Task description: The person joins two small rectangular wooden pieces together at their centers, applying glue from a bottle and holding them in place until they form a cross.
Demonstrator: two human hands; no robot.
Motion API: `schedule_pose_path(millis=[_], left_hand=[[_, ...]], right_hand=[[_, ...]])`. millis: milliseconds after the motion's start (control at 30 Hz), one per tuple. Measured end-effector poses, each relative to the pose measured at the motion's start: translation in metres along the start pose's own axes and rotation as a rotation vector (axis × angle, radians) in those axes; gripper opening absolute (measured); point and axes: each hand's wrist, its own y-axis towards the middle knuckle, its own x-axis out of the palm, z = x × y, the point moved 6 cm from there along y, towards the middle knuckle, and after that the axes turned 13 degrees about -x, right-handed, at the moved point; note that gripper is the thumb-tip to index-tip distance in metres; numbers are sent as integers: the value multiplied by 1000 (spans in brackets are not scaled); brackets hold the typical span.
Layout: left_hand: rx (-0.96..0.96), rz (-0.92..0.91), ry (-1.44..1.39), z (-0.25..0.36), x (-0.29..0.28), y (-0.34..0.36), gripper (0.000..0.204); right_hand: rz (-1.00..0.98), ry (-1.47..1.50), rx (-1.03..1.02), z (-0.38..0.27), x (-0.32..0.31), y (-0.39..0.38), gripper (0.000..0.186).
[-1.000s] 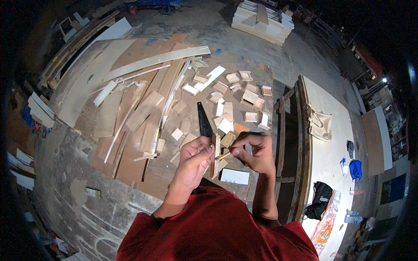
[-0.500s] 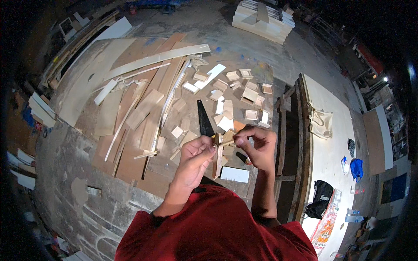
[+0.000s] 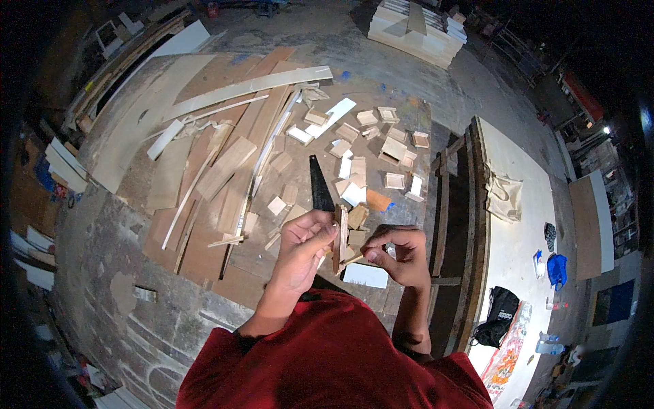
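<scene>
My left hand (image 3: 297,255) is closed around a small flat wooden piece (image 3: 342,232), held upright and seen nearly edge-on. In a pinch between thumb and finger, my right hand (image 3: 402,255) has a thin wooden stick (image 3: 353,259). The stick's far tip reaches the lower part of the wooden piece; whether it touches is too small to tell. Just beyond my left hand lies a handsaw (image 3: 319,183) with a dark blade, its handle hidden. A white board (image 3: 366,275) lies below my hands.
Several small wooden boxes and blocks (image 3: 393,148) are scattered ahead. Long planks (image 3: 262,109) and offcuts lie to the left. At the right stands a pale-topped workbench (image 3: 524,245) carrying a cloth bag (image 3: 503,194) and a black drawstring bag (image 3: 499,315). Stacked boards (image 3: 415,34) stand far back.
My right hand has come down toward me with the stick. The stick's tip has shifted from the upper end of the wooden piece to its lower end. My left hand keeps its hold.
</scene>
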Motion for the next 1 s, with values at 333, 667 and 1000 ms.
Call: schedule_pose_path(millis=[333,667,1000], left_hand=[[16,26,-12,2,-5,9,5],[12,39,4,3,-9,10,3],[21,-85,-49,5,-2,6,6]], right_hand=[[-23,18,-18,10,-7,7,9],[180,254,150,24,-3,0,8],[-13,180,9,18,-5,5,7]])
